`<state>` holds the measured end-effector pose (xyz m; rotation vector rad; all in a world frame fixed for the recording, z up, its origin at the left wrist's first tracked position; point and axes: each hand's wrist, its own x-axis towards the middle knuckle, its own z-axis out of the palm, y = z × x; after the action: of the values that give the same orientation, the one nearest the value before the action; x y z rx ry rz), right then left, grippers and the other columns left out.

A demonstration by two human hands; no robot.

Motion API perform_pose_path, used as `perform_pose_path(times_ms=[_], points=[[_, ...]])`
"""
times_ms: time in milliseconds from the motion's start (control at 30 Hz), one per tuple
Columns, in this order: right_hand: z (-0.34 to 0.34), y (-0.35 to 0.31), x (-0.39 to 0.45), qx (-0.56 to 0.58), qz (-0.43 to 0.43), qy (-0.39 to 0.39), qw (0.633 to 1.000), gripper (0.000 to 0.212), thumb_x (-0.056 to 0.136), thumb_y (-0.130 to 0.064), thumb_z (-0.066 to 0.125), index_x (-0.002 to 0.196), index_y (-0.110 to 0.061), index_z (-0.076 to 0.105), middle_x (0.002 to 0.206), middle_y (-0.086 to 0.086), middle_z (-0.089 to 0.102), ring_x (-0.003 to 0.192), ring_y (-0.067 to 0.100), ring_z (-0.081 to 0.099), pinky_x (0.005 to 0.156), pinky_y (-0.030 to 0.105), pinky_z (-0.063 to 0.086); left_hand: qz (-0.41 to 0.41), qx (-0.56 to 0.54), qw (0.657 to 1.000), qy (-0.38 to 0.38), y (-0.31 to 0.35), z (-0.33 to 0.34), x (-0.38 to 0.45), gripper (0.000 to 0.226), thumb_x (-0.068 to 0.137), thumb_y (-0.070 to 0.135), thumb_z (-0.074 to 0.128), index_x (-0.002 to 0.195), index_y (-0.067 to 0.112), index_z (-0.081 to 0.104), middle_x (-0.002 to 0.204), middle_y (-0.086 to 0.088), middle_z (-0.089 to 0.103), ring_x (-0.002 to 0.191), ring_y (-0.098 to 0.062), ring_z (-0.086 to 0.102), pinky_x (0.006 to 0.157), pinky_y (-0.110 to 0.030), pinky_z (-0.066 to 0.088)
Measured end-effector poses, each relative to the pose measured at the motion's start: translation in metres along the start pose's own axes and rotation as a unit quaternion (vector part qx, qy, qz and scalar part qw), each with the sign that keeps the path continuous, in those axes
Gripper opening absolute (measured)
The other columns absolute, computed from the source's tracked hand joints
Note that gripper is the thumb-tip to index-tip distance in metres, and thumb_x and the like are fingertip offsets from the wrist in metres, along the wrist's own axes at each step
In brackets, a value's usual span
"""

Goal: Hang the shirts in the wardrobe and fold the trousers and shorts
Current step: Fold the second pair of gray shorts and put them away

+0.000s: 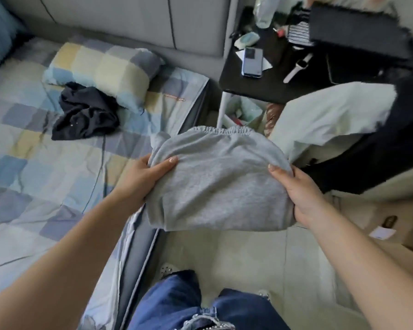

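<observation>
The folded grey trousers (216, 184) hang crosswise between the left hand (145, 175) and right hand (301, 194), each pinching an end, waistband pointing away.

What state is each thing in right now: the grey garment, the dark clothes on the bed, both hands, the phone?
Grey trousers: folded, held in the air over the bed edge.
Left hand: grips the fold's left side.
Right hand: grips the right side.
Dark garment: crumpled, unfolded, on the bed.
Phone: lying flat on the black table.
</observation>
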<state>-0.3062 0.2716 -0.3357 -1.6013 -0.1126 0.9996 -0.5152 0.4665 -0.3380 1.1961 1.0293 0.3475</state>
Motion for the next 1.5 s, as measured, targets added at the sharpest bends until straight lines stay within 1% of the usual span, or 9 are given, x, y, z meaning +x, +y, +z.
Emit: perform_pose_path(times_ms=[167,300,433,667,900,1133,1267,1400,1500], points=[[-0.130,-0.002,-0.042,0.038,-0.036,0.079,0.996,0.021,0.084,-0.025,0.067,0.103,-0.016,0.067,0.095,0.001,0.075,0.089,0.017,0.071,0.072,0.028,0.051,0.004,0.016,0.993,-0.117,0.011,0.130,-0.016,0.067,0.050,0.051,0.086,0.101,0.011,0.067,0.091,-0.003,0.076,0.086,-0.018,0.072,0.066,-0.025,0.057],[-0.238,-0.001,-0.074,0.065,-0.052,0.148,0.985,0.023,0.083,-0.027,0.069,0.103,-0.017,0.067,0.092,-0.001,0.075,0.086,0.015,0.072,0.072,0.029,0.052,0.016,0.052,0.981,-0.187,0.011,0.243,-0.029,0.093,0.035,0.063,0.088,0.110,0.012,0.066,0.104,-0.006,0.073,0.097,-0.023,0.070,0.089,-0.039,0.054],[-0.324,0.007,-0.105,0.072,-0.063,0.220,0.971,0.026,0.080,-0.035,0.073,0.100,-0.019,0.067,0.088,-0.002,0.075,0.084,0.019,0.072,0.079,0.036,0.055,0.023,0.089,0.965,-0.244,0.011,0.341,-0.045,0.088,0.041,0.062,0.087,0.111,0.014,0.065,0.105,-0.004,0.073,0.099,-0.022,0.070,0.092,-0.040,0.051],[-0.426,0.020,-0.145,0.154,-0.054,0.294,0.942,0.038,0.083,-0.036,0.068,0.117,-0.019,0.063,0.104,0.002,0.073,0.094,0.020,0.070,0.086,0.040,0.055,0.030,0.178,0.927,-0.329,0.014,0.484,-0.057,0.037,0.075,0.042,0.074,0.101,0.017,0.067,0.091,0.001,0.076,0.085,-0.014,0.072,0.077,-0.031,0.053],[-0.493,0.029,-0.140,0.209,-0.059,0.401,0.890,0.012,0.088,-0.032,0.064,0.098,-0.025,0.064,0.082,-0.009,0.075,0.073,0.011,0.072,0.052,0.022,0.054,0.009,0.217,0.865,-0.452,0.016,0.607,-0.026,0.054,0.068,0.048,0.080,0.106,0.012,0.066,0.096,-0.003,0.075,0.091,-0.022,0.072,0.083,-0.039,0.054],[-0.537,0.023,-0.139,0.293,-0.073,0.532,0.791,0.021,0.083,-0.029,0.068,0.103,-0.023,0.064,0.094,0.000,0.075,0.087,0.021,0.071,0.073,0.035,0.055,0.009,0.285,0.787,-0.547,0.017,0.751,-0.005,0.056,0.056,0.054,0.080,0.097,0.018,0.068,0.091,-0.003,0.075,0.085,-0.024,0.072,0.084,-0.041,0.056],[-0.555,0.028,-0.138,0.276,-0.058,0.596,0.752,0.029,0.085,-0.033,0.067,0.110,-0.020,0.066,0.100,0.002,0.074,0.092,0.022,0.070,0.082,0.038,0.054,-0.020,0.286,0.738,-0.611,0.004,0.812,-0.012,0.038,0.072,0.042,0.077,0.101,0.019,0.066,0.092,-0.001,0.075,0.083,-0.019,0.072,0.074,-0.032,0.055],[-0.579,0.037,-0.132,0.254,-0.018,0.654,0.713,0.022,0.086,-0.033,0.067,0.104,-0.019,0.068,0.097,0.002,0.073,0.088,0.019,0.070,0.082,0.038,0.055,-0.020,0.328,0.672,-0.663,-0.016,0.865,-0.014,0.056,0.063,0.051,0.083,0.107,0.020,0.068,0.099,-0.001,0.075,0.093,-0.022,0.071,0.082,-0.037,0.056],[-0.596,0.046,-0.124,0.275,-0.019,0.661,0.698,0.013,0.089,-0.025,0.065,0.099,-0.017,0.067,0.087,-0.002,0.073,0.072,0.007,0.070,0.061,0.020,0.054,-0.007,0.345,0.648,-0.679,-0.025,0.902,-0.016,0.032,0.077,0.038,0.078,0.103,0.023,0.067,0.096,0.001,0.074,0.088,-0.017,0.071,0.072,-0.029,0.055]])
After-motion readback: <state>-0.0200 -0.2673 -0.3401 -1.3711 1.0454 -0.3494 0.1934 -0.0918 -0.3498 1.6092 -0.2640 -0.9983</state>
